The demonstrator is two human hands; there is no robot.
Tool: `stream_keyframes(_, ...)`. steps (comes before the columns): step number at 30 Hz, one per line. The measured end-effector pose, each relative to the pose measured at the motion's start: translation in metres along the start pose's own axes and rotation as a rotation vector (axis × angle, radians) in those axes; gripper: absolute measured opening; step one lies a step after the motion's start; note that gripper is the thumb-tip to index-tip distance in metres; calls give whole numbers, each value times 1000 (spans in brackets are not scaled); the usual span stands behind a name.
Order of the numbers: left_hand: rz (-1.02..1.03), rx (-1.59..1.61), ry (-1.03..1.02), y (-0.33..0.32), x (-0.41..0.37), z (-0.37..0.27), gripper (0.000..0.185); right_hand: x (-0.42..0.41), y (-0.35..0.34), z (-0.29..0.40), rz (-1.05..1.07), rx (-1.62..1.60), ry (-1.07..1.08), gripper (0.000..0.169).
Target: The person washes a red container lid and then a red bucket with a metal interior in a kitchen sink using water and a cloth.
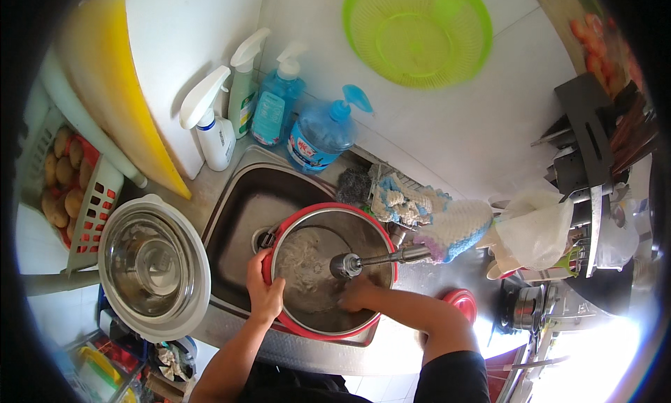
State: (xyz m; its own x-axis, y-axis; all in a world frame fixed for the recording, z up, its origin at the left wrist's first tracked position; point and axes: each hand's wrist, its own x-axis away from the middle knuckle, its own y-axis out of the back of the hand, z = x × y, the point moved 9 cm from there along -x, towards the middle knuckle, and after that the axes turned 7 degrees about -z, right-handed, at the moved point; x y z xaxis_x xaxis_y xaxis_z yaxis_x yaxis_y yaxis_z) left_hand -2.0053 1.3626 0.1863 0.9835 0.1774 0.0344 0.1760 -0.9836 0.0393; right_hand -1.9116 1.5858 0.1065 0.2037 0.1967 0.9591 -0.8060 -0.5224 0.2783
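A round metal pot with a red rim [385, 225] stands over the right part of a steel sink [238, 214]. My left hand [266, 290] grips the pot's rim at its lower left. Inside the pot, my right hand [357, 294] reaches down near the right side; its fingers are blurred and partly hidden, so what they touch cannot be told. Stirred, cloudy water [306, 272] lies in the pot. Just above my right hand, the head of a metal faucet [346, 265] hangs over the pot.
Stacked bowls [202, 277] stand left of the sink. Behind it are two spray bottles [217, 143] [242, 101], two blue pump bottles [268, 112] [321, 138] and a steel-wool scrubber [354, 185]. Knitted cloths [456, 225] hang right of the faucet. A red lid [461, 304] lies at right.
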Motion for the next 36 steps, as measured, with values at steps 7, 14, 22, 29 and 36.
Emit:
stream_keyframes(7,30,-40,-42,-14,2,-10,51,-81,1,-96,-1244,278,-425,21)
stream_keyframes(14,29,-52,-17,-13,4,-8,51,-168,-18,76,-694,-434,321,39)
stream_keyframes(22,32,-46,65,-2,-7,10,52,-76,115,-33,-1178,-803,-147,27)
stream_keyframes(29,129,-34,-52,-39,10,-15,53,-70,8,-36,-1037,-1294,1235,27)
stream_keyframes(36,103,-95,-167,-29,25,-30,55,-81,60,47,-1005,-1409,130,43)
